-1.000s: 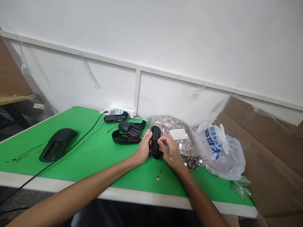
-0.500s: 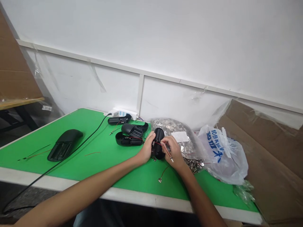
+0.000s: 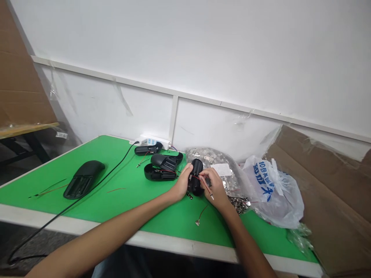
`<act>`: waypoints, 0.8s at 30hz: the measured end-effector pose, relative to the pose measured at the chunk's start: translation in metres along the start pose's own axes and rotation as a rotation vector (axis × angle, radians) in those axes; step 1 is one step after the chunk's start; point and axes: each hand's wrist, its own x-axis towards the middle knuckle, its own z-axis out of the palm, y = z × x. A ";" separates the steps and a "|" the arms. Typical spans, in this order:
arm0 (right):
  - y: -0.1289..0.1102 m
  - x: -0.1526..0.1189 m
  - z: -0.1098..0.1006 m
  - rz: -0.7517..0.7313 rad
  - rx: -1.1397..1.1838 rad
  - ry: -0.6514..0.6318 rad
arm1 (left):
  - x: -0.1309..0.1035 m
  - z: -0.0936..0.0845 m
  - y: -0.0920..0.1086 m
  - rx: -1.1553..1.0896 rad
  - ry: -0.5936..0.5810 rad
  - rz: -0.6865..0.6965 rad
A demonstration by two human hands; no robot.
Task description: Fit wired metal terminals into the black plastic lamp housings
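Note:
My left hand (image 3: 184,181) is closed on the left side of a black plastic housing (image 3: 197,166) with rounded ends, held upright over the table. A red wire crosses the middle of the housing. A thin pen-like tool (image 3: 207,188) with a pale end lies in the closed fingers of my right hand (image 3: 216,187), its tip at the housing near the wire. The exact kind of tool is too small to tell. Below the hands, a short red wire with a small metal piece (image 3: 197,222) rests on the green tabletop (image 3: 162,216).
Several similar black housings (image 3: 160,174) with wires lie left of my hands. Farther left sits a larger black housing (image 3: 84,179) beside a black cable (image 3: 116,164). Behind is a power strip (image 3: 153,141). Bags of metal parts (image 3: 203,154) and a white plastic bag (image 3: 278,197) stand right.
The whole view has shifted slightly. My hands keep the same hold on the housing and the tool, and the tool's tip stays by the red wire.

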 end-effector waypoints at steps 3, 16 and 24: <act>0.000 0.000 0.000 0.002 -0.002 0.006 | 0.001 0.000 0.000 0.012 -0.006 0.009; -0.002 0.000 -0.002 -0.007 0.007 -0.025 | 0.000 0.000 0.000 0.028 0.018 0.018; -0.003 0.001 -0.003 0.001 0.014 -0.040 | 0.000 -0.002 0.002 0.034 0.023 -0.012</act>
